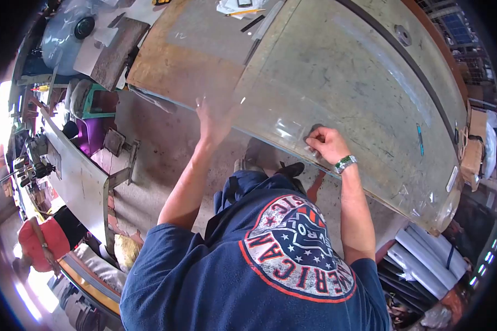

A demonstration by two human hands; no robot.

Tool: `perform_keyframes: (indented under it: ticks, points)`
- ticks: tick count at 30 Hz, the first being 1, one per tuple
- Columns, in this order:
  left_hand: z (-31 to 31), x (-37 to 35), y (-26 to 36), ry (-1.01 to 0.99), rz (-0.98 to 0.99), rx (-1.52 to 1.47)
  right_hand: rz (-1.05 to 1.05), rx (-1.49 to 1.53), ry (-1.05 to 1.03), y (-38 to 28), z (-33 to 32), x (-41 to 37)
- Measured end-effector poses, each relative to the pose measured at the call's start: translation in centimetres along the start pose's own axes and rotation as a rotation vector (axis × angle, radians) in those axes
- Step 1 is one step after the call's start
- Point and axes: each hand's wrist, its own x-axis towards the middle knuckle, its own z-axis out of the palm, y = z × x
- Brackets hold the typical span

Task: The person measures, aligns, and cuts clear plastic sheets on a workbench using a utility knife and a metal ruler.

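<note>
My right hand [328, 144], with a watch [345, 163] at the wrist, is over the front edge of the worktable [337, 71]. Its thumb and fingers are pinched together; what they grip is too small to make out. Shiny reflections beside it come from what looks like a clear plastic sheet [281, 128] lying along that edge. To the left, my left hand [212, 118] is over the same edge, near the seam between the brown board and the greenish top. Motion blurs its fingers, so their pose is hidden.
A teal pen-like tool [420, 139] and a small metal disc [402, 35] lie on the table's right side. Papers with a yellow pencil [245, 12] are at the back. Wrapped rolls [425, 259] stand lower right. A person in red [38, 243] is at lower left.
</note>
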Motion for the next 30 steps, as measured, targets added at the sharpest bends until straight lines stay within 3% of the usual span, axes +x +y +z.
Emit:
perform_keyframes:
  ticks: [1, 12, 30]
  points:
    - [0.3, 0.1, -0.5, -0.019, -0.073, -0.043, 0.020, -0.001, 0.006, 0.4, 0.0, 0.2]
    - [1.5, -0.2, -1.6, 0.092, -0.091, -0.148, 0.160, 0.064, -0.014, 1.7, -2.5, -0.6]
    - [1.4, -0.1, -0.7, 0.128, -0.095, -0.166, 0.131, 0.101, -0.021, 2.2, -3.1, -0.6]
